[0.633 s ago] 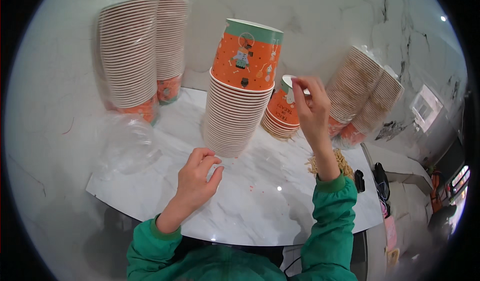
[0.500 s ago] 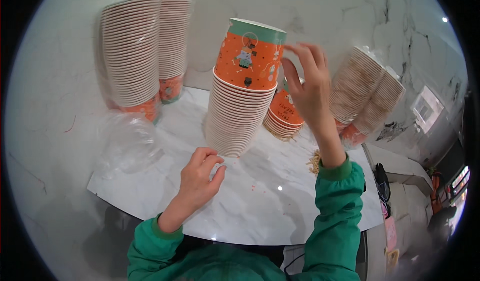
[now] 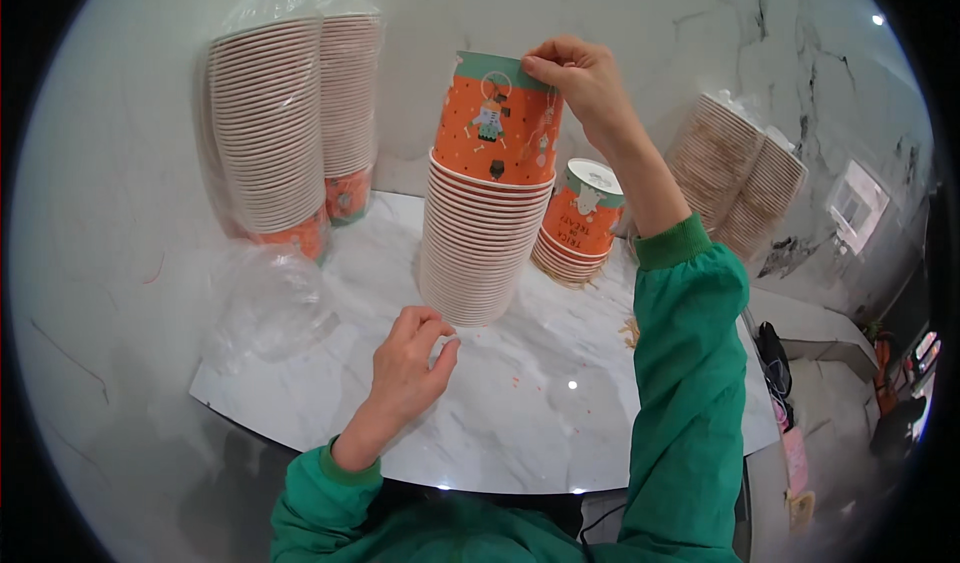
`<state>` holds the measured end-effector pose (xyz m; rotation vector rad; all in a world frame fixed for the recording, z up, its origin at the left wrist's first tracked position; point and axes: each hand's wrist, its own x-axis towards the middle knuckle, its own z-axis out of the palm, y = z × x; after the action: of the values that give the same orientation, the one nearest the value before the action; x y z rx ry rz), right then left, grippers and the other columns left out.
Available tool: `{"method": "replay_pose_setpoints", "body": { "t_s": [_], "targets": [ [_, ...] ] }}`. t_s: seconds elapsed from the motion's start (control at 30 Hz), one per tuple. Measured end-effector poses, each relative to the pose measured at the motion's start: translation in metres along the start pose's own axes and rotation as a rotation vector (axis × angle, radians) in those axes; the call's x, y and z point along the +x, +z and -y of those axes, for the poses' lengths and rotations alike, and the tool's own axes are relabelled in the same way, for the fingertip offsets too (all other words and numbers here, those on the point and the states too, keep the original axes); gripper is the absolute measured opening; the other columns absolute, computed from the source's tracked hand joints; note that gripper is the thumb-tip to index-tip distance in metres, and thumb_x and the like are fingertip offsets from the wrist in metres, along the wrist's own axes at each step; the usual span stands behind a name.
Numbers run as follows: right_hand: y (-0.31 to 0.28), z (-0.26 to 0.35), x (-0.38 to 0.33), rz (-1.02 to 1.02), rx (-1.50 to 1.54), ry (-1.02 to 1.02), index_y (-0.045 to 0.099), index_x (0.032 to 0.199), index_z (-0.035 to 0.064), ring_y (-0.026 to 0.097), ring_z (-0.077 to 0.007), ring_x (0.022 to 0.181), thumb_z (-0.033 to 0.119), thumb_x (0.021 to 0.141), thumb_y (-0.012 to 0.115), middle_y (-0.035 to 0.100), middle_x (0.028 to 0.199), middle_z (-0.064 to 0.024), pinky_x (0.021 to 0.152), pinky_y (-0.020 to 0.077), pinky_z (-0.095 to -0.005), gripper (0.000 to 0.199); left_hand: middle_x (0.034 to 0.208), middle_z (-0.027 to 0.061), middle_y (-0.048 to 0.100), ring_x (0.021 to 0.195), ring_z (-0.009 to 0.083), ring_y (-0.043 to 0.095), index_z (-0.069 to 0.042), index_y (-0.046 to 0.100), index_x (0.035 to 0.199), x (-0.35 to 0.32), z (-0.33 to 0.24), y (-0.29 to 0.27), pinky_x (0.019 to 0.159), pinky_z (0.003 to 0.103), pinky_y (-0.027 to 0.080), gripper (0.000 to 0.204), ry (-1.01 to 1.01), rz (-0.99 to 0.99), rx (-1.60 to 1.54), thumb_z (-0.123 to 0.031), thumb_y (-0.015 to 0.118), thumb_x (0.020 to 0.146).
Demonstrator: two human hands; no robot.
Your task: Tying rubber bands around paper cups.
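Note:
A tall stack of upside-down paper cups (image 3: 480,233) rises from the middle of the table, white rims one above another. The topmost orange-and-green paper cup (image 3: 497,123) carries a printed figure. My right hand (image 3: 585,88) pinches its upper green edge, thumb on the near side and fingers curled over the top. My left hand (image 3: 410,363) hovers near the foot of the tall stack, fingers loosely bent, thumb apart, holding nothing. Behind my right forearm stands a shorter stack of the same cups (image 3: 580,218), also upside down.
Two long bagged cup stacks (image 3: 265,123) lean against the wall at left, with a crumpled clear plastic bag (image 3: 270,303) below. More bagged cup stacks (image 3: 735,168) stand at right. Small yellowish bands (image 3: 630,333) lie on the marble-patterned table (image 3: 530,423) beside my right sleeve.
My right hand has moved up and left from beside the top cup and closed on its upper edge. The left hand stays near the stack's foot. The view has shifted slightly.

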<state>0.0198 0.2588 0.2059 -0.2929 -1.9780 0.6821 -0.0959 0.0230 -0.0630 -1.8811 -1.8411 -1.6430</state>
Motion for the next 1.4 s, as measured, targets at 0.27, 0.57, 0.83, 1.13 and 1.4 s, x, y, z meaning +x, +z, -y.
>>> {"method": "replay_pose_setpoints", "body": {
  "t_s": [0.27, 0.57, 0.83, 1.13, 1.4],
  "targets": [
    [-0.002, -0.003, 0.016, -0.05, 0.033, -0.027, 0.075, 0.094, -0.0021, 0.06, -0.0108, 0.077, 0.009, 0.091, 0.073, 0.07, 0.084, -0.0039, 0.071, 0.0487, -0.0266, 0.012, 0.109, 0.0078, 0.062, 0.092, 0.0264, 0.066, -0.005, 0.07, 0.097, -0.001, 0.002, 0.002, 0.072, 0.036, 0.054, 0.015, -0.008, -0.007, -0.02, -0.01, 0.073, 0.084],
    [-0.024, 0.029, 0.042, -0.039, 0.029, -0.161, 0.077, 0.097, 0.0008, 0.062, -0.0088, 0.079, 0.013, 0.091, 0.074, 0.072, 0.085, -0.0015, 0.072, 0.0493, -0.025, 0.014, 0.109, 0.0075, 0.062, 0.094, 0.0264, 0.066, -0.006, 0.07, 0.097, -0.001, 0.006, 0.0, 0.073, 0.036, 0.054, 0.016, 0.029, -0.017, 0.011, -0.008, 0.075, 0.082],
    [-0.117, 0.047, 0.005, -0.497, 0.256, -0.253, 0.075, 0.111, 0.001, 0.06, -0.0099, 0.092, 0.017, 0.097, 0.071, 0.071, 0.098, 0.001, 0.085, 0.0428, -0.0238, 0.022, 0.109, 0.0069, 0.063, 0.097, 0.0267, 0.066, -0.007, 0.071, 0.095, -0.005, 0.007, 0.005, 0.077, 0.037, 0.055, 0.014, 0.011, 0.003, 0.006, -0.009, 0.075, 0.082],
    [-0.142, -0.053, -0.165, -0.706, 0.966, 0.356, 0.063, 0.126, 0.0006, 0.064, -0.0264, 0.118, 0.021, 0.107, 0.049, 0.068, 0.127, -0.0122, 0.103, 0.0503, -0.0474, 0.031, 0.108, 0.0078, 0.064, 0.095, 0.0286, 0.067, -0.007, 0.07, 0.095, -0.011, 0.01, 0.01, 0.079, 0.038, 0.055, 0.011, 0.011, 0.069, 0.019, -0.01, 0.073, 0.084],
    [-0.081, -0.104, -0.308, -0.56, 1.123, 0.882, 0.059, 0.132, -0.0034, 0.062, -0.0316, 0.124, 0.014, 0.102, 0.047, 0.064, 0.134, -0.0187, 0.104, 0.0493, -0.0528, 0.037, 0.109, 0.01, 0.066, 0.091, 0.0267, 0.066, -0.005, 0.069, 0.105, 0.004, -0.006, 0.016, 0.071, 0.033, 0.054, 0.024, 0.157, 0.054, -0.137, -0.002, 0.074, 0.082]
  ]
}}
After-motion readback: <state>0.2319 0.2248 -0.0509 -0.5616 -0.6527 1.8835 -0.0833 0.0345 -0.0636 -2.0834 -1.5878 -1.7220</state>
